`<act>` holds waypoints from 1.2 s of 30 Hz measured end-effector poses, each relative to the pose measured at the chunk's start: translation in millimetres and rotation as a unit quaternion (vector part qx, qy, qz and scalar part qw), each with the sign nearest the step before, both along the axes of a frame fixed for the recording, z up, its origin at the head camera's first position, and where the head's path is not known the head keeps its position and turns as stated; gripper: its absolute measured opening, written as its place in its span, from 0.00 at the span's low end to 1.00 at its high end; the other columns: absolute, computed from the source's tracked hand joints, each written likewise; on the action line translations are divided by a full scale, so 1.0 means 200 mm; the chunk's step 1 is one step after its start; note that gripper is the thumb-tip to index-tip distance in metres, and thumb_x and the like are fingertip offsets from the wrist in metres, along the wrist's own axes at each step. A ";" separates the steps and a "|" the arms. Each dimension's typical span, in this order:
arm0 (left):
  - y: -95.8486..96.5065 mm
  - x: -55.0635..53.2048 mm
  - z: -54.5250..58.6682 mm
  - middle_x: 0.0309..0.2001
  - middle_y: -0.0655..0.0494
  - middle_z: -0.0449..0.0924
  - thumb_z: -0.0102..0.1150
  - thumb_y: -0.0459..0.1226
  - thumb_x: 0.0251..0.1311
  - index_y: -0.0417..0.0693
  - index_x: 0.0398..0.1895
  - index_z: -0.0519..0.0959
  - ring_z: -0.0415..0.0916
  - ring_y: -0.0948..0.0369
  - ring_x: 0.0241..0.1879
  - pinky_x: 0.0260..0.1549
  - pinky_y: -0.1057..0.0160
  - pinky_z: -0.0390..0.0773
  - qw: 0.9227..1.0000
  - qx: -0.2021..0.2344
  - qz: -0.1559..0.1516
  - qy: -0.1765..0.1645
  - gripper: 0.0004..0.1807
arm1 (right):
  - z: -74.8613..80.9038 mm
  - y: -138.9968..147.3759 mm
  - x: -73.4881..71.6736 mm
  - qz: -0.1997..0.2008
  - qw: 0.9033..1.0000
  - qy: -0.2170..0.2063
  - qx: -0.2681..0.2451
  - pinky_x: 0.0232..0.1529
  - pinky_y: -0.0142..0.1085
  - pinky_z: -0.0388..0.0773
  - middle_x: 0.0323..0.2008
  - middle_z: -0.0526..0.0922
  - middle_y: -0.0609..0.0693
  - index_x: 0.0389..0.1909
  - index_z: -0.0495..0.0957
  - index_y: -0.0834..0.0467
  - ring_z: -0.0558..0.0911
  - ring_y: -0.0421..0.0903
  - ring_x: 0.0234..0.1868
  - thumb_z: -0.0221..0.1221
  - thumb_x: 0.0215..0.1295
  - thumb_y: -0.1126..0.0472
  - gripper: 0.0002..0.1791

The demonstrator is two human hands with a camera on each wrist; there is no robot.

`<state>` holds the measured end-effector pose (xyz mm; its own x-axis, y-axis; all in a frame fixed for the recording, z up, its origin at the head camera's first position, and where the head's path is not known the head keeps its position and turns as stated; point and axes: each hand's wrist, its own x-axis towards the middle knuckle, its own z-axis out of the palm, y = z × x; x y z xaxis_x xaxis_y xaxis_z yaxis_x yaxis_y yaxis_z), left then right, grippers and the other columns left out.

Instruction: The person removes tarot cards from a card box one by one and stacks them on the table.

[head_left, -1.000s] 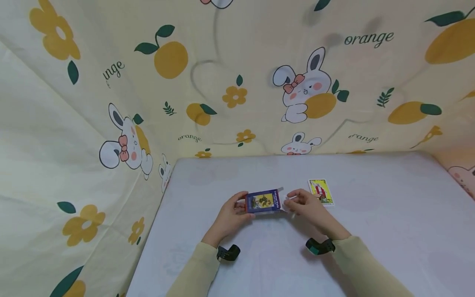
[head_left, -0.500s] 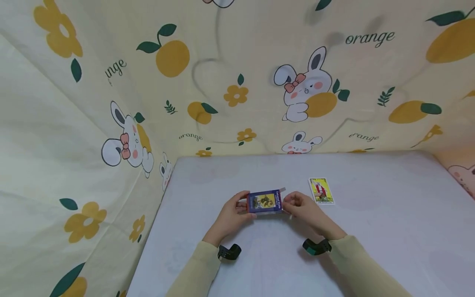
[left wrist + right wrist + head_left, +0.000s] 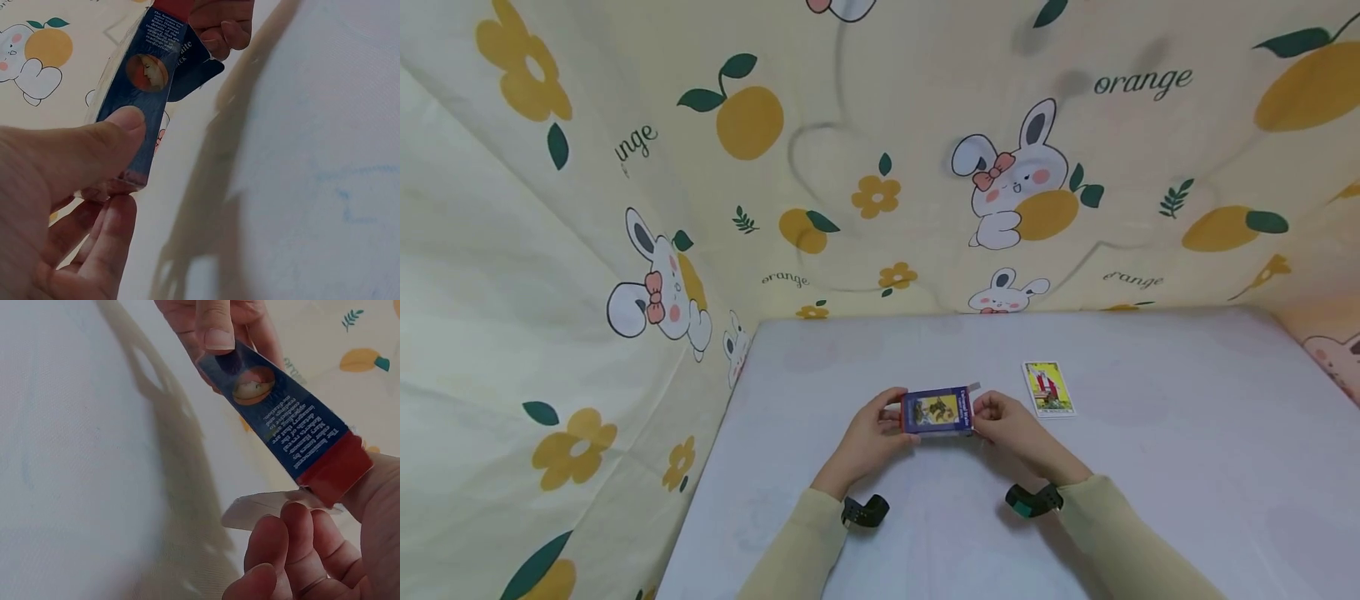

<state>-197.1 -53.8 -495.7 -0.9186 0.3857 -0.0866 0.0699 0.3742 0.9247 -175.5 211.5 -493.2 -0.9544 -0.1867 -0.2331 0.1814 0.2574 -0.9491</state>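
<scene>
A small blue and red card box with a yellow picture on its face is held up over the table. My left hand grips its left end, thumb on the narrow side printed with a round portrait, as the left wrist view shows. At the box's other end my right hand pinches the end flap, which sticks out white on its inner side in the right wrist view. A red side flap stands out at that end. The right thumb is mostly hidden behind the box in that view.
A picture card with a yellow ground lies face up on the white table, just beyond my right hand. A cloth wall printed with rabbits and oranges rises along the table's back and left edges.
My right hand has moved left, bringing the end flap in closer against the box's mouth. The left hand keeps its grip, and the box has barely shifted.
</scene>
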 end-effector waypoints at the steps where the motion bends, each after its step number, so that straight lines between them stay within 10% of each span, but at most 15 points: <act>1: 0.00 0.00 0.00 0.61 0.58 0.69 0.75 0.41 0.48 0.59 0.70 0.64 0.75 0.62 0.50 0.51 0.61 0.76 1.000 -0.001 0.000 -0.001 0.44 | 0.00 0.00 0.00 0.002 1.000 0.002 0.004 0.32 0.38 0.77 0.34 0.76 0.57 0.45 0.69 0.65 0.75 0.51 0.34 0.57 0.68 0.63 0.11; 36: -0.02 0.02 0.02 0.63 0.57 0.68 0.73 0.38 0.52 0.56 0.72 0.62 0.75 0.59 0.52 0.52 0.57 0.76 1.000 -0.006 0.011 0.001 0.44 | 0.05 0.12 0.02 -0.030 0.999 -0.005 0.033 0.44 0.42 0.78 0.42 0.80 0.56 0.49 0.70 0.62 0.77 0.53 0.43 0.61 0.66 0.46 0.24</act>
